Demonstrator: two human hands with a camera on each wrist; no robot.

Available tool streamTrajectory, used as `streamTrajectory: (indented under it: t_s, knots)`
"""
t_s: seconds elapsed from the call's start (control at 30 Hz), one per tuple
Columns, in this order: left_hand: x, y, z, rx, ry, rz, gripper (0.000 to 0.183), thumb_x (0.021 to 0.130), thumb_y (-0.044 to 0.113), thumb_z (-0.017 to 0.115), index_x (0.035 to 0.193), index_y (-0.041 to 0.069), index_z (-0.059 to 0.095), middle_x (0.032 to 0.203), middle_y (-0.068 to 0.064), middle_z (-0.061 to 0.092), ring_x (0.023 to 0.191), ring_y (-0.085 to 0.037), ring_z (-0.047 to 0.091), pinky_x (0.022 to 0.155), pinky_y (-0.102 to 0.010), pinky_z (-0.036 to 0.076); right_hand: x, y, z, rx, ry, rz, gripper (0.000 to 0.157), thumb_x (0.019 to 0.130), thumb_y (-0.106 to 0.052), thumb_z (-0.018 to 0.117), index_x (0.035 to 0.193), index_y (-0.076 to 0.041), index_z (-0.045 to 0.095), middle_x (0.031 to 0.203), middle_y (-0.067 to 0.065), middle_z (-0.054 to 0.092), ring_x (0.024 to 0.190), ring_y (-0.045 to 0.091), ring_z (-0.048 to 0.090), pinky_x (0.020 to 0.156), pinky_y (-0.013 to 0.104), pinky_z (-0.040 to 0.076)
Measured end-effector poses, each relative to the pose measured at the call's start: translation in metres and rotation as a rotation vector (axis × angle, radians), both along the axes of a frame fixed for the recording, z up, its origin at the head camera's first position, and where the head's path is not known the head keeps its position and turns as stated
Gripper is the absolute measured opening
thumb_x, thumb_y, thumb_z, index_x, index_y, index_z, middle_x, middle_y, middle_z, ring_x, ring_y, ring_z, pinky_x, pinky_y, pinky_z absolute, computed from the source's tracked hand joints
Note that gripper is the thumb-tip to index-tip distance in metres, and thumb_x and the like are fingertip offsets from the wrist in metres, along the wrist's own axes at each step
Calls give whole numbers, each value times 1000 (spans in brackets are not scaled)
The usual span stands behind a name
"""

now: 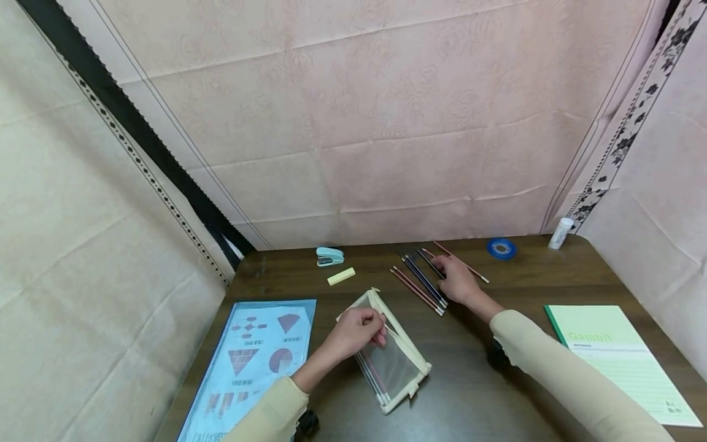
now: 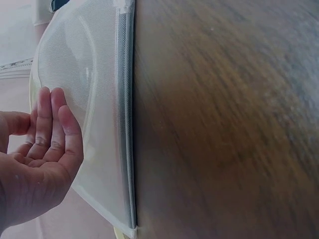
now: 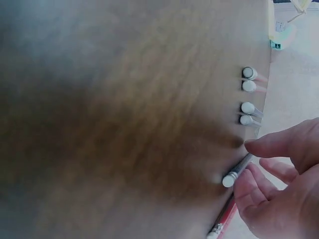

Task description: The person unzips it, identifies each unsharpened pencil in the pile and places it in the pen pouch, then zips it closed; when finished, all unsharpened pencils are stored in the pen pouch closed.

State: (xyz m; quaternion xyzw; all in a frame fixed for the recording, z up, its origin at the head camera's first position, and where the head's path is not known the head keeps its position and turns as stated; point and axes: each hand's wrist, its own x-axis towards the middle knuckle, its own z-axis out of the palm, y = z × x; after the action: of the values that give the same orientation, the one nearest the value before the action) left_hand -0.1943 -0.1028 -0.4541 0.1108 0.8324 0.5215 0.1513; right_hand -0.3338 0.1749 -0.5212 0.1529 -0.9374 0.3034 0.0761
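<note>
Far left: blue chart sheet (image 1: pixel 251 371) on the table (image 1: pixel 464 380). Light-blue stapler (image 1: pixel 329 252) beyond, pale yellow strip (image 1: pixel 341 276) just nearer. Left hand (image 1: pixel 359 334): fingers bent, thumb and fingertips pinching the upper edge of the mesh pouch (image 1: pixel 399 365), which lies slantwise between sheet and pencils; slim rods show through its mesh. Right of it, two reddish pencils (image 1: pixel 411 287), then two dark pencils (image 1: pixel 422 279). Right hand (image 1: pixel 458 280): thumb and fingers either side of a single dark pencil (image 3: pixel 239 170); cannot tell whether gripped. Further right: blue tape roll (image 1: pixel 491 249), upright-leaning glue stick (image 1: pixel 560 234), green notepad (image 1: pixel 624 368).
</note>
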Motion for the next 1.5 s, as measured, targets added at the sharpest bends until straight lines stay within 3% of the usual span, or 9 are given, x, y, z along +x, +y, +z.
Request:
streamTrajectory:
  t_s: [0.1,0.37,0.6,1.07,1.5]
  knots:
    - [3,1,5,11,5,0,30,99,21,53,85,-3,66,82,-23,71,77,-36,71,74,-50,58,0,0,3,31,-11,5,49,75,2,68,123,0,58,109,20,64,101,33,58,89,52,48]
    - [-12,-5,-29,-6,17,-2,29,98,30,54,81,11,68,75,-7,72,69,-18,71,69,-38,60,-3,-1,6,111,-101,-2,51,79,-2,68,128,-2,57,109,18,65,98,31,61,84,49,51]
    - [-12,-6,-32,3,11,-8,28,98,30,55,80,12,67,74,-3,71,67,-15,71,68,-36,60,-7,-3,7,149,-162,15,51,78,0,65,129,-2,56,107,18,65,94,29,62,79,46,53]
    - [-11,-4,-28,11,13,1,30,99,28,54,84,6,67,76,-9,72,69,-19,71,68,-38,60,-7,-3,12,188,-237,-30,48,81,-2,60,128,-9,58,107,14,67,92,27,63,75,43,54]
    - [-14,-5,-28,-1,13,-5,28,98,28,55,81,10,67,74,-4,71,67,-15,70,68,-35,60,-11,0,14,145,-270,-29,43,82,-7,61,125,-9,59,107,13,68,93,28,64,74,42,53]
